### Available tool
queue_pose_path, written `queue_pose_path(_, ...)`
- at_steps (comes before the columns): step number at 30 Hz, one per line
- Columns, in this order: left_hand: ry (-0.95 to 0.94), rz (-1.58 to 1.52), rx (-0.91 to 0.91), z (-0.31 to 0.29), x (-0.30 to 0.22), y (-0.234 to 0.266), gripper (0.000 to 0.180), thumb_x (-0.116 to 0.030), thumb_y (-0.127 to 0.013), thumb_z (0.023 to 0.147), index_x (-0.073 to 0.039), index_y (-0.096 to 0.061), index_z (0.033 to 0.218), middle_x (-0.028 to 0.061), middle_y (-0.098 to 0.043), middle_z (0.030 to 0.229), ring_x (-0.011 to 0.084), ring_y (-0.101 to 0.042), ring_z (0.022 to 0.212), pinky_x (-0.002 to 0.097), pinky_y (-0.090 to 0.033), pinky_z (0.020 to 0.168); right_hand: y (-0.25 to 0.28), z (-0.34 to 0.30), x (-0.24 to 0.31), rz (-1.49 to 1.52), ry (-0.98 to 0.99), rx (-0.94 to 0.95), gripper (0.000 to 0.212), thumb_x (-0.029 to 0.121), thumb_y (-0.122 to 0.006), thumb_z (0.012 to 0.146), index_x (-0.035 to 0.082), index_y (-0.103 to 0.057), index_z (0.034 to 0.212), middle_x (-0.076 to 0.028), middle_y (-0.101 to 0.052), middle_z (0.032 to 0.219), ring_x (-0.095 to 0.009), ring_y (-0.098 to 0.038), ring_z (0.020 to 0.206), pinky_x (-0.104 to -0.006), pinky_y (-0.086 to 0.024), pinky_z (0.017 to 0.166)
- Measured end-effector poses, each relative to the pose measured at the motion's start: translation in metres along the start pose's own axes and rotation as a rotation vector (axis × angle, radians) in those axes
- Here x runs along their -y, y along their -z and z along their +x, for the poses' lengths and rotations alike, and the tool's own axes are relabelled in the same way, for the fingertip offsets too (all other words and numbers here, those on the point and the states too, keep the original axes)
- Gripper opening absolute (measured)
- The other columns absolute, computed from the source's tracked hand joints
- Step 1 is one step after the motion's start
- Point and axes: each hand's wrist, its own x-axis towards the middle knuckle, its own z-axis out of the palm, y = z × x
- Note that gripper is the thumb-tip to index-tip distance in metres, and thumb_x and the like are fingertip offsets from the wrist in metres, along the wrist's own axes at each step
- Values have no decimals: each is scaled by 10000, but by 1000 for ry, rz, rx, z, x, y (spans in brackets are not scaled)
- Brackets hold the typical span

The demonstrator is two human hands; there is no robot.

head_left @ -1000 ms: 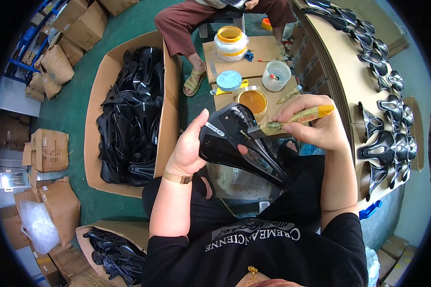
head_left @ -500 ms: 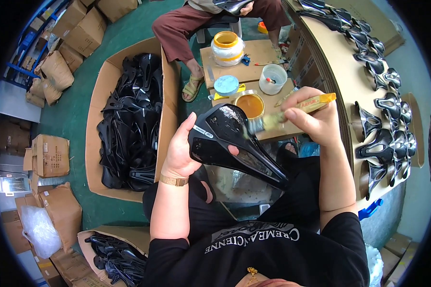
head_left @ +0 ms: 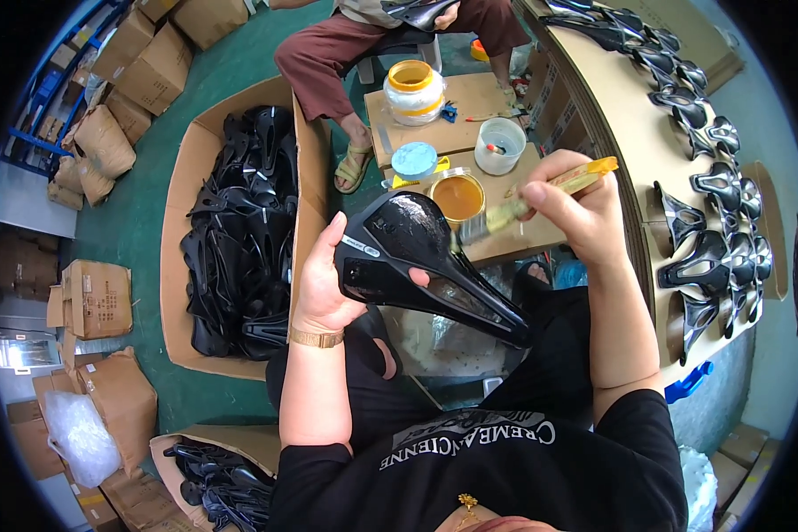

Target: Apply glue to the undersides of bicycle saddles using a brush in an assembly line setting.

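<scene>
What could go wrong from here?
1. Smear: the brush in the right hand is at the black saddle's edge, and a left-hand fingertip shows through the saddle's cutout; a stray stroke might touch it.
2. Spill: the open tin of amber liquid stands close behind the brush in view; a knock could tip it.
3. Slip: only the left hand visibly grips the glossy saddle, so it might twist.

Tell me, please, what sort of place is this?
Probably a bicycle-saddle workshop: the right hand holds a brush by a black saddle, and similar pieces fill a large carton and line a long table.
</scene>
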Motion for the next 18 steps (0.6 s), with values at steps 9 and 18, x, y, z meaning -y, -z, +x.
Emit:
queue_pose_path(9,-112,118,119,-1,3,0,871,-492,-624,846,54,-248,1411,337,-452,1306,423,-447,1252,524,-321,1078,1,10,-10,304,35,-207,234,155,-646,897,-22,-632,1049,-107,-665,961,-148,-663,779,-251,-557,669)
queue_pose_path(18,-190,314,7,-2,-3,8,469,-101,-626,885,70,-462,1289,256,-515,1290,271,-583,1133,349,-491,958,3,10,-11,356,13,-225,240,168,-657,891,-20,-627,1037,-121,-666,957,-168,-675,799,-263,-564,684)
